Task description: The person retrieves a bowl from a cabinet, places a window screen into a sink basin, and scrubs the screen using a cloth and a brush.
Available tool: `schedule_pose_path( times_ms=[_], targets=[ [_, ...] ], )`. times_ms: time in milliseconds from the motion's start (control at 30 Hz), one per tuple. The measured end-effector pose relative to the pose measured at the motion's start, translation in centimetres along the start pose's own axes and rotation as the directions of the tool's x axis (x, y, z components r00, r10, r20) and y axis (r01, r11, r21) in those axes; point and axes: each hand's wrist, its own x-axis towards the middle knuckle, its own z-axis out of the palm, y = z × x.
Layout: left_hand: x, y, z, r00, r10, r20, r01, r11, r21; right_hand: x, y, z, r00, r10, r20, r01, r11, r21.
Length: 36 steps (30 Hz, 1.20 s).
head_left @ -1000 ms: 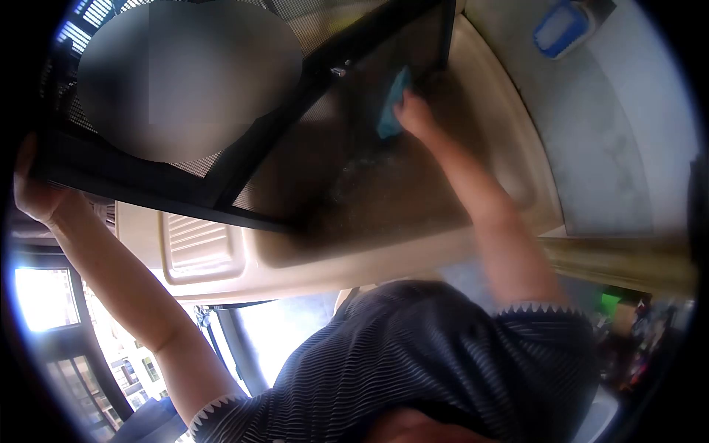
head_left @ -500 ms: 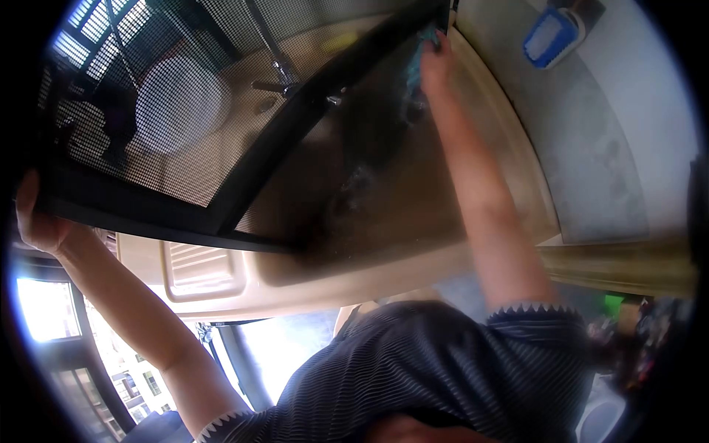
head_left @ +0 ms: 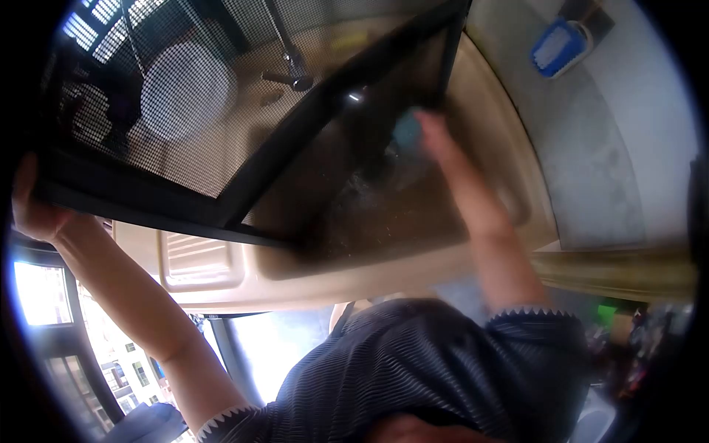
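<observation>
A large black-framed mesh screen (head_left: 273, 155) stands tilted in a beige sink (head_left: 517, 170). At the far left, my left hand (head_left: 37, 207) grips the frame's lower corner, its fingers partly hidden behind the frame. My right hand (head_left: 434, 134), blurred by motion, holds a teal cloth (head_left: 407, 131) against or close to the dark lower part of the screen, over the basin. Splashes of water show below the cloth. Through the mesh, a metal faucet (head_left: 295, 74) and a round white basin (head_left: 186, 90) are visible.
A blue and white brush (head_left: 557, 50) lies on the grey ledge at the upper right. The sink's ribbed drainboard (head_left: 199, 260) is beside my left forearm. A window (head_left: 44, 294) is at the lower left, and blurred colourful items (head_left: 639, 340) are at the lower right.
My right hand and the cloth rose to the screen's upper edge, then came back down toward the basin. My left hand keeps its hold while the screen shifts slightly.
</observation>
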Motion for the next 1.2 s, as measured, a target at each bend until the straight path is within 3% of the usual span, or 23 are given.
schedule_pose_path(
  times_ms=[33,133,233,300,333,400,433,467,533,600,667,700,733,800,833,867,933,1000,1067,1100,1200],
  targets=[
    [0.1,-0.1,0.3,1.000,0.002,-0.003,-0.002,1.000,0.018,-6.4,-3.9,3.7,0.986,-0.117,0.119,0.113,0.993,0.042],
    [0.5,-0.5,1.4,1.000,0.025,-0.018,-0.024,0.996,0.081,-15.4,-6.7,9.4,0.918,-0.201,0.342,0.179,0.979,0.097],
    [0.9,-1.3,2.9,0.996,0.070,-0.047,-0.062,0.985,0.163,-20.2,-2.5,12.2,0.683,-0.292,0.669,0.418,0.908,-0.030],
    [1.3,-1.7,4.0,0.993,0.098,-0.059,-0.082,0.971,0.223,-19.2,1.2,12.3,0.424,-0.450,0.786,0.829,0.543,-0.136],
    [1.5,-2.0,4.6,0.991,0.115,-0.065,-0.094,0.962,0.256,-18.4,2.2,11.5,0.401,-0.358,0.843,0.894,0.352,-0.276],
    [1.5,-2.4,5.5,0.986,0.146,-0.081,-0.114,0.943,0.313,-16.6,2.9,8.9,0.409,-0.135,0.902,0.898,-0.112,-0.425],
    [1.4,-2.5,5.9,0.983,0.162,-0.089,-0.124,0.934,0.335,-14.5,3.8,7.1,0.492,0.066,0.868,0.859,-0.196,-0.472],
    [1.3,-2.7,6.3,0.979,0.178,-0.099,-0.132,0.924,0.359,-13.1,4.0,5.4,0.589,0.210,0.780,0.784,-0.382,-0.489],
    [1.3,-2.8,7.1,0.968,0.220,-0.121,-0.156,0.905,0.396,-10.3,4.0,1.2,0.722,0.209,0.660,0.664,-0.479,-0.574],
    [1.2,-3.1,7.9,0.956,0.254,-0.147,-0.170,0.888,0.427,-4.4,7.5,-4.6,0.699,-0.044,0.714,0.656,-0.358,-0.664],
    [1.0,-3.4,8.8,0.942,0.285,-0.176,-0.182,0.877,0.445,-5.9,4.7,-4.4,0.871,0.023,0.491,0.462,0.301,-0.834],
    [0.9,-3.6,9.3,0.932,0.305,-0.197,-0.190,0.872,0.452,-7.6,2.4,-4.0,0.913,0.119,0.391,0.253,0.587,-0.769],
    [0.7,-3.6,9.9,0.920,0.318,-0.229,-0.190,0.873,0.450,-9.5,-0.8,-3.6,0.850,-0.003,0.527,0.372,0.712,-0.596],
    [0.4,-3.8,11.6,0.886,0.315,-0.339,-0.166,0.900,0.402,-11.9,-6.5,-1.8,0.871,-0.089,0.483,0.266,0.912,-0.313],
    [0.3,-3.5,12.5,0.861,0.303,-0.408,-0.154,0.921,0.359,-14.5,-9.3,-0.4,0.891,-0.217,0.398,0.265,0.962,-0.068],
    [0.4,-3.5,13.0,0.835,0.285,-0.472,-0.142,0.939,0.314,-14.5,-12.8,0.1,0.852,-0.201,0.483,0.246,0.969,-0.030],
    [0.3,-3.7,13.4,0.811,0.254,-0.527,-0.131,0.957,0.261,-17.0,-18.3,3.3,0.753,-0.539,0.379,0.536,0.835,0.123],
    [0.2,-4.0,12.2,0.841,0.230,-0.490,-0.118,0.961,0.250,-18.0,-21.8,6.6,0.617,-0.737,0.274,0.763,0.647,0.022],
    [0.0,-4.2,11.1,0.873,0.217,-0.438,-0.113,0.962,0.250,-14.3,-20.9,8.9,0.446,-0.823,0.352,0.894,0.388,-0.224],
    [0.0,-4.3,10.5,0.886,0.210,-0.414,-0.111,0.962,0.249,-12.1,-20.3,9.2,0.362,-0.839,0.406,0.915,0.235,-0.329],
    [-0.4,-4.2,8.4,0.919,0.199,-0.342,-0.116,0.962,0.248,-7.1,-21.2,6.1,0.334,-0.905,0.264,0.652,0.020,-0.758]
  ],
)
